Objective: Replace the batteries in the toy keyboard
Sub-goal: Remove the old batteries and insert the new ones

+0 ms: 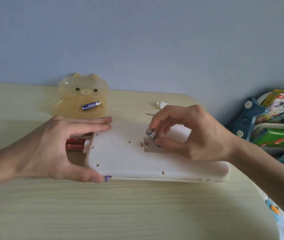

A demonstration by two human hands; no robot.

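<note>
The white toy keyboard [120, 158] lies face down on the wooden desk, its open battery compartment [150, 145] near the middle. My right hand [193, 134] pinches a blue-and-white battery [151, 133] between thumb and fingers, tilted just above the compartment. My left hand [51, 146] grips the keyboard's left end, fingers on the far edge, thumb on the near edge. Two red batteries [75, 143] lie on the desk behind my left hand. Another blue battery [90, 106] rests in a translucent yellow bear-shaped dish [83, 94].
The wooden desk [103, 210] meets a blue wall at the back. A small white piece [162, 104] lies on the desk beyond my right hand. Off the desk's right edge stands a blue rack with books [276, 118].
</note>
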